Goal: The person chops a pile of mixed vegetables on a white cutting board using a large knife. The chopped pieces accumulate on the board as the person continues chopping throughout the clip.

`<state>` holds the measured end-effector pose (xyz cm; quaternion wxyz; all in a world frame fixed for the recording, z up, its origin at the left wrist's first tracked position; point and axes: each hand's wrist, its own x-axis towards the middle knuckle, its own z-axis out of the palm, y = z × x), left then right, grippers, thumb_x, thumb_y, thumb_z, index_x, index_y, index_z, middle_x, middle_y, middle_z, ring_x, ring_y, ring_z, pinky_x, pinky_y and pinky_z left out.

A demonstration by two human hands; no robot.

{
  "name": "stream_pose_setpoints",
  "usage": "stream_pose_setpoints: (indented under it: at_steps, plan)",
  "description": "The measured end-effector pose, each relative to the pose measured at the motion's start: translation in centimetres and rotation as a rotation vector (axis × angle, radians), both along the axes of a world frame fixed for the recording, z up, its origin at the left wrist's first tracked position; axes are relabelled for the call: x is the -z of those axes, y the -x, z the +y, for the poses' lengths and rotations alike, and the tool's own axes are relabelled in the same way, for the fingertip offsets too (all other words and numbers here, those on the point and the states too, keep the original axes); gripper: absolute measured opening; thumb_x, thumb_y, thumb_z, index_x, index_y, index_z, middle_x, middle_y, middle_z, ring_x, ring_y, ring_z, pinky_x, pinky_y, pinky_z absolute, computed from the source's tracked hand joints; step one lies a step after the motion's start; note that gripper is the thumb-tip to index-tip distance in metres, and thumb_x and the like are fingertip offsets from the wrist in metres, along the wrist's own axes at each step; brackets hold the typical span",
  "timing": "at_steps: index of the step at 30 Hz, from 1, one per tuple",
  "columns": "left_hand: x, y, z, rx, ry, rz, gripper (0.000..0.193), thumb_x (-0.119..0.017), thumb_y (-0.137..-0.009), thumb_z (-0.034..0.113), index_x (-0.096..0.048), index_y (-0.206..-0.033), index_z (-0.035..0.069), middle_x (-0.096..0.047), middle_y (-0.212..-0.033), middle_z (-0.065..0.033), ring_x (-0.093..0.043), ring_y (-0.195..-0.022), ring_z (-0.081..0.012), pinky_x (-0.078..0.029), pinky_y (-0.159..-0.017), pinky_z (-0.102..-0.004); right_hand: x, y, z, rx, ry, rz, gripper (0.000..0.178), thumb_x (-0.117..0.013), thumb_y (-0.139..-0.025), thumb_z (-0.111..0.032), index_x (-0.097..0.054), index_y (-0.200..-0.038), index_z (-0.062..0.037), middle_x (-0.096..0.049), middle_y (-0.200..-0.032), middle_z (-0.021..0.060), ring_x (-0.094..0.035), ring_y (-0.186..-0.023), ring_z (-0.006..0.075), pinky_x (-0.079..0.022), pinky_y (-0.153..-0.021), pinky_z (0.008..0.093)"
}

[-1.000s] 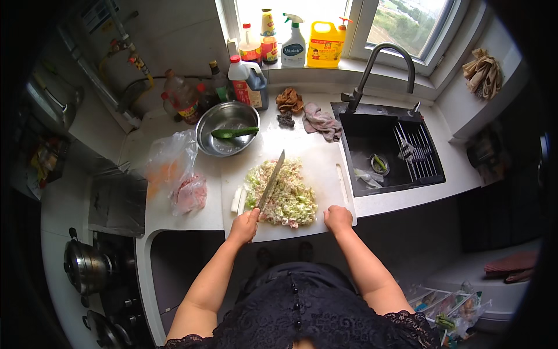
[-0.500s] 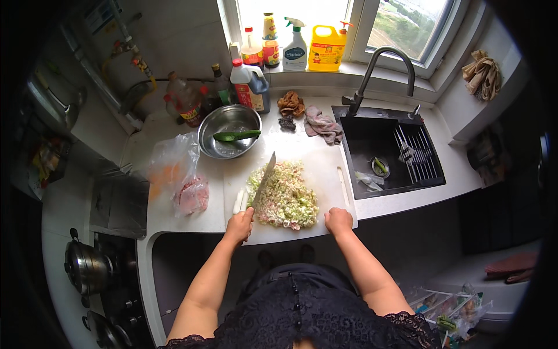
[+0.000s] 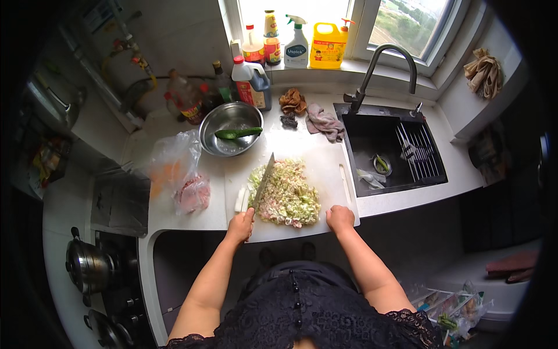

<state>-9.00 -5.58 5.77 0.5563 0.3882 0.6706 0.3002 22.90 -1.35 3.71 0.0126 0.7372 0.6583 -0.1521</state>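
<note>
My left hand [image 3: 240,225] is closed round the handle of a kitchen knife [image 3: 265,183]. Its blade slants up and away over the left side of a heap of finely chopped vegetables [image 3: 290,195], pale green and white with pinkish bits. The heap lies on a white cutting board [image 3: 322,163]. At the board's right front edge, my right hand [image 3: 340,218] is curled closed on it, the fingertips hidden. Beside the left hand lies a white piece of something [image 3: 240,199], its kind unclear.
A steel bowl [image 3: 207,138] holding a green cucumber [image 3: 238,133] stands behind the board. Left of the board lie a clear plastic bag [image 3: 174,154] and bagged pink meat [image 3: 192,193]. A black sink [image 3: 363,148] with a faucet is at the right. Several bottles line the back, by a rag [image 3: 324,122].
The knife blade has tilted slightly to the left over the heap. Both hands keep nearly the same places, and the whole view has shifted a little.
</note>
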Motion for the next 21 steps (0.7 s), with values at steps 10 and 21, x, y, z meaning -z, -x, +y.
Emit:
stream_pose_setpoints:
  at_steps: [10,21]
  plan:
    - [-0.7,-0.9,0.7,0.059,0.028,-0.059,0.047,-0.045,-0.094,0.049,-0.051,-0.080,0.004,-0.043,-0.049,-0.0010,-0.041,-0.036,-0.0108,-0.034,-0.033,-0.0265,0.2,-0.2,0.1,-0.011,0.005,0.008,0.027,-0.061,-0.081,-0.031,-0.069,-0.083,-0.0053,-0.067,-0.081,0.0172,-0.066,-0.079,0.0336,-0.052,-0.073,0.0425]
    - [-2.0,-1.9,0.9,0.045,0.022,-0.122,0.048,-0.045,-0.094,0.049,-0.053,-0.077,0.005,-0.043,-0.050,-0.0007,-0.041,-0.037,-0.0107,-0.034,-0.034,-0.0266,0.5,-0.5,0.0,0.004,-0.020,0.026,0.028,-0.061,-0.081,-0.032,-0.068,-0.082,-0.0047,-0.067,-0.080,0.0172,-0.066,-0.077,0.0340,-0.053,-0.071,0.0427]
